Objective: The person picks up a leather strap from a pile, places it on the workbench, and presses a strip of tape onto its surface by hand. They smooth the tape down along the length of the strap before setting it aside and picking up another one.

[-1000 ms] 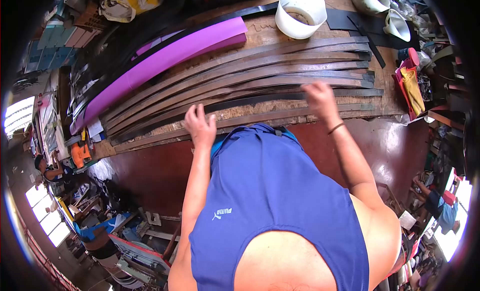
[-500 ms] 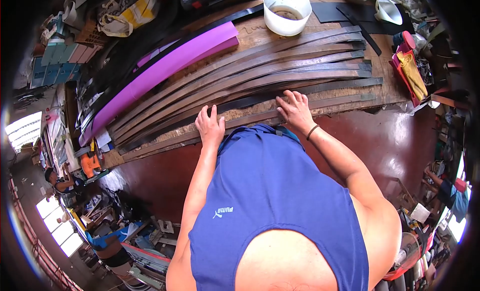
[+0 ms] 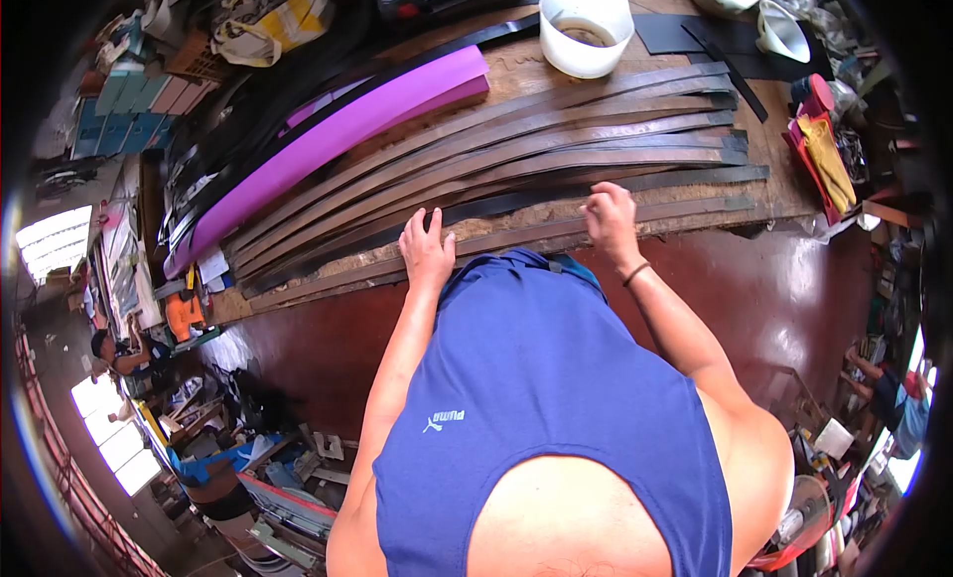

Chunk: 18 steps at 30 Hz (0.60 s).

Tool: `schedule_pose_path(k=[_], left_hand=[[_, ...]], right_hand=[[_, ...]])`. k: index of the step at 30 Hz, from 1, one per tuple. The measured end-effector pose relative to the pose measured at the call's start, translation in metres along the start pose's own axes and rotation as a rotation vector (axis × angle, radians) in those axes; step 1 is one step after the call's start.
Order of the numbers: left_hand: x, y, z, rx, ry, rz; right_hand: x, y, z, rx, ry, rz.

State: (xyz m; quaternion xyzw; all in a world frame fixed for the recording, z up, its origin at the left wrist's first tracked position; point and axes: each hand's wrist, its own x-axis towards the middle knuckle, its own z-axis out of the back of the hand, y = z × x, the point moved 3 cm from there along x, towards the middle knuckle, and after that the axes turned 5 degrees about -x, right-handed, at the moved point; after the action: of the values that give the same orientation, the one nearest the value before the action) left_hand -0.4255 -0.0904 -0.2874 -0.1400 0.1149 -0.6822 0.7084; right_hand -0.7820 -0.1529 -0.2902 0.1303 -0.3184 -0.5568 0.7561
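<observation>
Several long, dark brown leather-like strips (image 3: 556, 140) lie fanned side by side on the wooden table (image 3: 506, 59). Nearer to me are a black strip (image 3: 516, 202) and a separate brown strip (image 3: 685, 211) along the front edge. My left hand (image 3: 427, 249) rests at the front strips, fingers extended and spread, the tips by the black strip. Over the front strips to the right is my right hand (image 3: 612, 222), its fingers curled in and closed. Whether a strip is pinched in them is hidden.
Behind the strips lies a purple sheet (image 3: 338, 145). A white tub (image 3: 586, 31) stands at the back, near a black sheet (image 3: 667, 36). Red and yellow pouches (image 3: 826, 160) sit at the right end. Other people (image 3: 124, 354) are at the far left and right.
My right hand has shifted slightly right, and its spread fingers have curled closed. My left hand stays at the strips, still spread. The whole view has shifted a little.
</observation>
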Motion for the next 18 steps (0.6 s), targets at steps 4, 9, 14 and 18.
schedule_pose_path(k=[4,9,14,18], left_hand=[[0.01,-0.006,0.019,-0.097,-0.055,0.036],[0.046,-0.076,0.096,-0.499,-0.16,-0.169],[0.058,-0.101,0.083,-0.579,0.066,-0.248],[0.035,-0.089,0.05,-0.479,0.402,-0.291]], right_hand=[[0.023,-0.013,0.066,0.037,-0.143,-0.198],[0.011,-0.081,0.125,-0.141,-0.273,-0.213],[0.084,0.082,0.199,-0.003,-0.508,0.155],[0.118,0.247,0.278,0.728,-0.42,1.005]])
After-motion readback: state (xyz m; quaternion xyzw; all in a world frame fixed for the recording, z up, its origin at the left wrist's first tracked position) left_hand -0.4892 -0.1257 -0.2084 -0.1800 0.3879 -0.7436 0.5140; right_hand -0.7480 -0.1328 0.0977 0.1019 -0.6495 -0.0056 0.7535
